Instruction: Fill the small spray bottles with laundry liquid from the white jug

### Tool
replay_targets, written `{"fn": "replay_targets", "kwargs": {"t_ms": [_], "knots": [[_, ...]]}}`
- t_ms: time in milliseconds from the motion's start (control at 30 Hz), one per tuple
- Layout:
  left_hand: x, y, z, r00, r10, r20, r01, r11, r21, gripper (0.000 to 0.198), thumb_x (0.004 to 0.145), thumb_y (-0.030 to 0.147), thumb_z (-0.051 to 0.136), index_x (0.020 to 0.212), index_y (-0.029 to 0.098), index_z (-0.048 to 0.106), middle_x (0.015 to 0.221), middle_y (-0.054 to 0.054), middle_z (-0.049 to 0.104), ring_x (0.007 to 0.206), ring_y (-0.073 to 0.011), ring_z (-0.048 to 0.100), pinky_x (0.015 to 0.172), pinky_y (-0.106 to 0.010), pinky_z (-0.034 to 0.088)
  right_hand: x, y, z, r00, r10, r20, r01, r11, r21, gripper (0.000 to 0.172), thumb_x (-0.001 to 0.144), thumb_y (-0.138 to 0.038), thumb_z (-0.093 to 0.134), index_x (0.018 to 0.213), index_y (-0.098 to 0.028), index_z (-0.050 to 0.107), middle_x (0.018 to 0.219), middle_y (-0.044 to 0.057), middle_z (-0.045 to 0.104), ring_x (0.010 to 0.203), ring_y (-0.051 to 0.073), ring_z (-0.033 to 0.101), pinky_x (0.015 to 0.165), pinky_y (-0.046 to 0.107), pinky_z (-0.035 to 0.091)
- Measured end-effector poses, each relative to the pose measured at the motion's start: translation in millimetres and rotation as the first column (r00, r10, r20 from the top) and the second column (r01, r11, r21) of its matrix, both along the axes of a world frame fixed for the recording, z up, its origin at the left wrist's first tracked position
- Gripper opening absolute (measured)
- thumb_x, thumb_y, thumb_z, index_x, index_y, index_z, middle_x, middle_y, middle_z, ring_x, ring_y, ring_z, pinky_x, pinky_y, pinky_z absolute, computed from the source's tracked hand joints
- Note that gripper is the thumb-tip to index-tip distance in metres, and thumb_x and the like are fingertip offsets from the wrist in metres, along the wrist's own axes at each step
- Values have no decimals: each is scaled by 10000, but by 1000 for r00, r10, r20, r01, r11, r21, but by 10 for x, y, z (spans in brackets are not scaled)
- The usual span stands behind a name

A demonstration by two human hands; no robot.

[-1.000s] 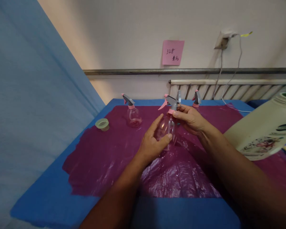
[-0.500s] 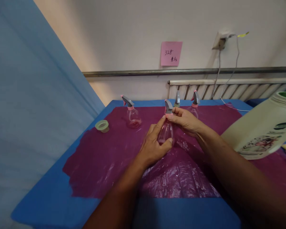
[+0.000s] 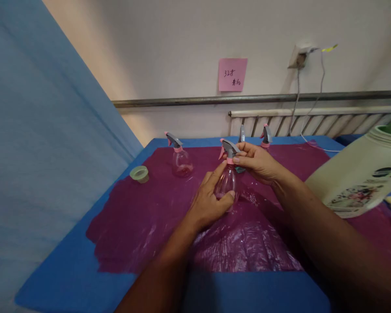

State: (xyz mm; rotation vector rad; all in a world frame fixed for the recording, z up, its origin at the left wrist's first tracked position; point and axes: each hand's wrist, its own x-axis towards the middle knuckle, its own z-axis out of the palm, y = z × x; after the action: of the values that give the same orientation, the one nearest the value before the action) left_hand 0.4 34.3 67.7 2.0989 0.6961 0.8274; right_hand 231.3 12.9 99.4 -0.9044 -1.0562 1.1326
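Observation:
A clear spray bottle (image 3: 228, 179) stands upright in the middle of the purple plastic sheet (image 3: 150, 208). Its grey and pink trigger head (image 3: 230, 148) sits on the neck, with the trigger towards the left. My left hand (image 3: 210, 195) is wrapped round the bottle's body, index finger up by the pink collar. At that collar, my right hand (image 3: 256, 163) pinches the head from the right. To the left stands another spray bottle (image 3: 181, 163) with a little liquid in it. Two more, one with a grey head (image 3: 242, 134) and one with a pink collar (image 3: 266, 135), are partly hidden behind my right hand.
A small green cup (image 3: 139, 174) lies at the left of the sheet. A large cream jug (image 3: 355, 178) leans at the right. Blue cloth (image 3: 68, 265) covers the table, a blue curtain (image 3: 52, 130) hangs left, and a metal rail (image 3: 182, 101) runs along the wall.
The trigger head has turned on the bottle; its trigger now shows at the left and its grey top points right. My right hand has shifted slightly, while my left hand keeps its hold.

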Motion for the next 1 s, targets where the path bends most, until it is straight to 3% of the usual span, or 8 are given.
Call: {"fn": "replay_targets", "kwargs": {"t_ms": [100, 200, 333, 433, 533, 700, 833, 1000], "knots": [[-17, 13, -35, 997, -45, 66, 50, 995, -83, 916, 938, 317, 759, 1792, 351, 431, 1799, -92, 496, 1631, -398, 496, 1396, -620, 345, 46, -6, 8, 1000, 20, -4, -20, 1000, 5, 503, 687, -351, 1114, 1047, -243, 780, 1019, 18, 864, 915, 170, 799, 864, 305, 627], [-33, 22, -59, 962, -83, 261, 152, 955, -256, 887, 937, 378, 803, 1760, 333, 473, 1797, -101, 509, 1603, -406, 534, 1357, -603, 406, 53, -9, 23, 995, 83, -51, -82, 996, 15, 538, 715, -371, 1101, 1133, -248, 785, 1059, 35, 870, 917, 178, 796, 878, 321, 632], [-55, 9, -33, 849, -97, 519, 391, 777, -494, 937, 929, 510, 836, 1753, 287, 451, 1421, -149, 757, 1172, -331, 782, 1002, -461, 640, 8, -14, 57, 984, 141, -107, -133, 988, 83, 514, 773, -360, 1069, 1171, -251, 763, 1038, 35, 855, 892, 175, 771, 933, 352, 638], [-72, -6, 18, 795, -97, 598, 509, 643, -573, 1000, 939, 540, 823, 1788, 270, 370, 1224, -125, 785, 980, -288, 800, 828, -385, 648, -19, -14, 68, 983, 143, -115, -130, 986, 106, 538, 771, -340, 1067, 1188, -255, 738, 1001, 15, 829, 848, 161, 744, 904, 347, 635], [-82, -6, 55, 788, -102, 608, 537, 599, -595, 1030, 926, 557, 836, 1794, 267, 364, 1218, -133, 783, 974, -293, 804, 804, -373, 650, -23, -12, 66, 989, 119, -90, -112, 990, 85, 566, 751, -359, 1070, 1183, -274, 715, 1072, 26, 827, 890, 179, 744, 866, 358, 628], [-77, 7, 53, 869, -80, 489, 376, 749, -546, 986, 946, 497, 830, 1803, 315, 379, 1282, -122, 783, 993, -264, 794, 816, -355, 638, 18, 8, 31, 997, 67, -36, -66, 997, 28, 581, 723, -366, 1082, 1149, -273, 699, 1081, 27, 816, 853, 166, 717, 741, 323, 584], [-61, -8, 32, 988, 2, 156, 30, 979, -201, 921, 939, 353, 793, 1786, 387, 433, 1663, -93, 629, 1465, -365, 642, 1219, -548, 553, 20, 42, -16, 999, 45, 7, -45, 999, -2, 600, 700, -380, 1104, 1104, -258, 677, 959, -11, 783, 800, 141, 697, 750, 307, 589], [-35, -20, -19, 997, 79, -11, -78, 993, 91, 934, 933, 330, 756, 1803, 339, 414, 1501, -119, 667, 1365, -350, 665, 1216, -581, 543, -76, 59, -10, 997, 27, 67, -28, 1000, 11, 583, 700, -407, 1104, 1102, -251, 712, 1067, 24, 800, 957, 186, 740, 918, 368, 647]]}}
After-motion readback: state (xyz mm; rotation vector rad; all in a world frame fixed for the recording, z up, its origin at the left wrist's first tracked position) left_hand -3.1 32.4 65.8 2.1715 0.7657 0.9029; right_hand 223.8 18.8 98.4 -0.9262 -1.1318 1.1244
